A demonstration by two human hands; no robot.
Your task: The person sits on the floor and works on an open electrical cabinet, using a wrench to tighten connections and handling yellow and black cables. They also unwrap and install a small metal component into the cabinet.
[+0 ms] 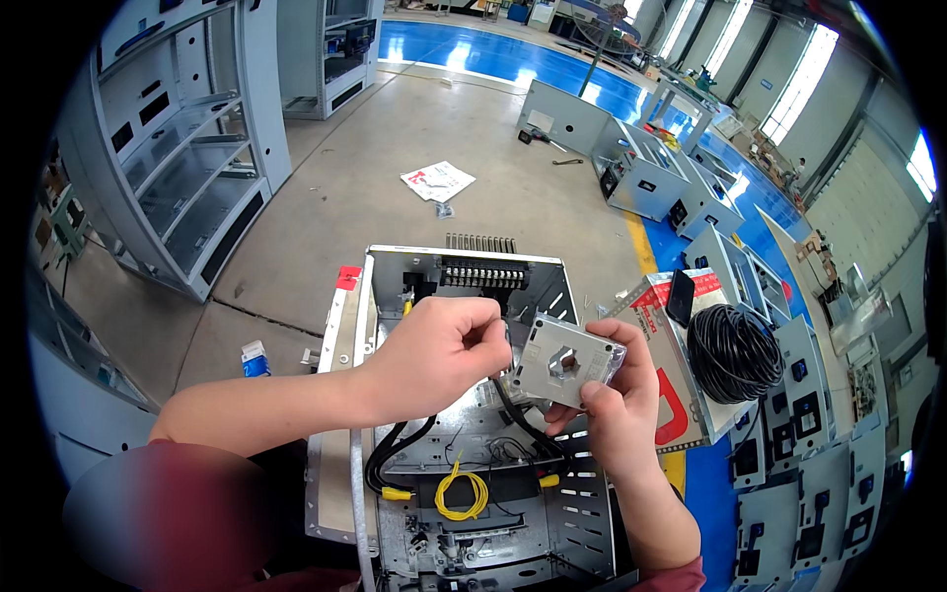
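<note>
My right hand (628, 400) grips a grey, square current transformer (538, 367) with an opening through its middle, fingers behind it and thumb on the near edge. My left hand (434, 350) is closed in a pinch just left of the transformer; what its fingertips hold, if anything, is hidden. Both hands are above an open metal enclosure (582, 508). Inside the enclosure are thick black cables (383, 456), a coil of yellow wire (462, 493) and, at the far wall, a terminal block (483, 274). A black cable runs down below my left fingertips.
Right of the enclosure stands a white-and-red box (681, 395) carrying a coil of black cable (735, 353) and a black phone (681, 298). A tall cabinet frame (252, 158) rises at the left. White printed sheets (438, 182) lie on the floor ahead; grey metal enclosures (646, 183) stand at the far right.
</note>
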